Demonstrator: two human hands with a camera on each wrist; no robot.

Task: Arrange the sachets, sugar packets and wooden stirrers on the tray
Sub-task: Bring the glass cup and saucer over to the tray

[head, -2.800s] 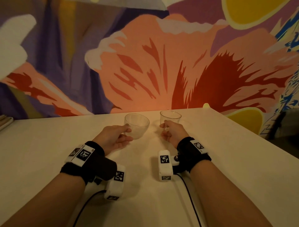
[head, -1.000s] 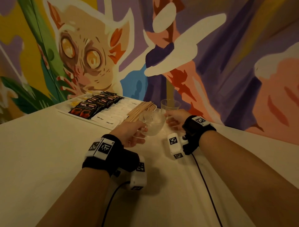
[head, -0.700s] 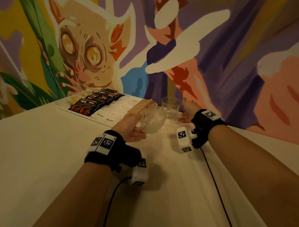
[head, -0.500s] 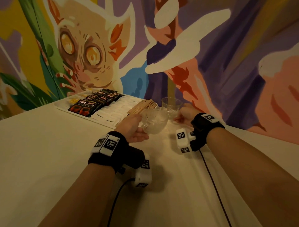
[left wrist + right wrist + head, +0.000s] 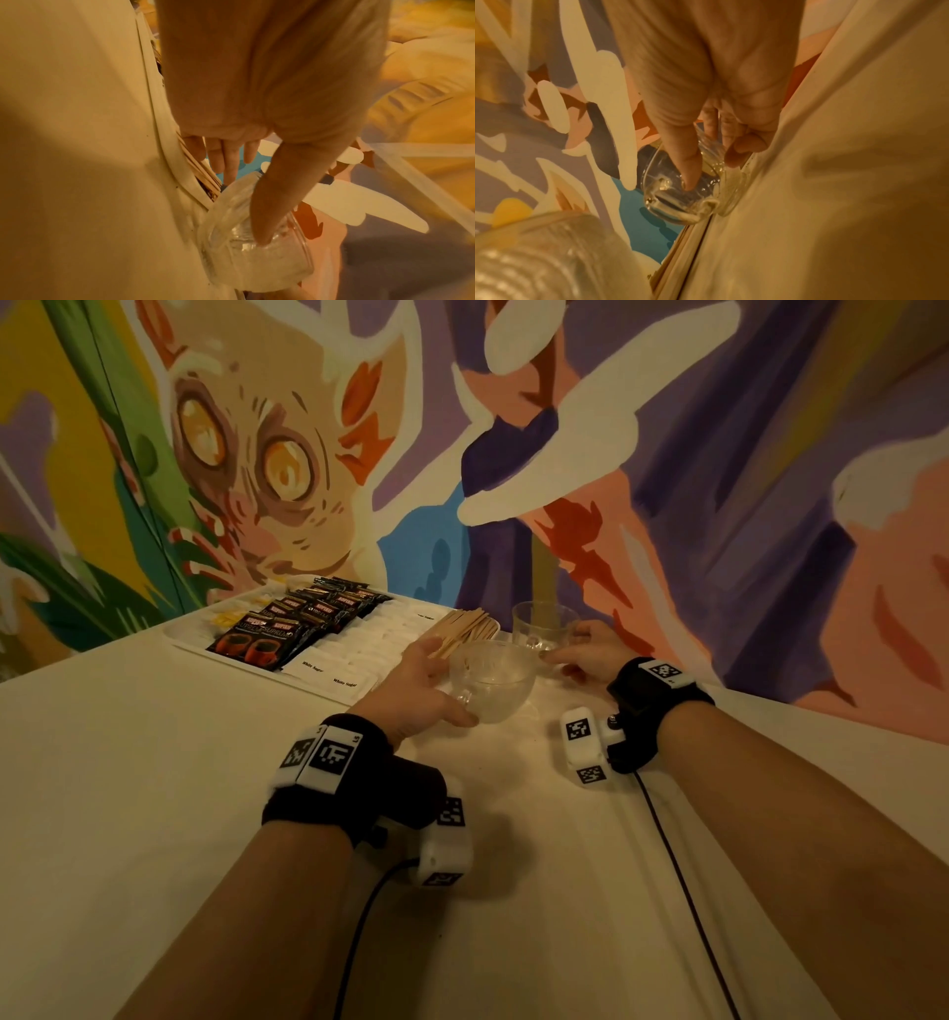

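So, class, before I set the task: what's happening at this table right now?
A person's left hand holds a round clear glass cup. The right hand pinches a taller clear glass cup. Both cups are beside the right end of a white tray on the cream table. The tray carries dark coffee sachets, white sugar packets and flat wooden stirrers.

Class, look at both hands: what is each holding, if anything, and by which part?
The left hand grips the rounded glass cup by its wall; the right hand pinches the taller glass cup low on its wall.
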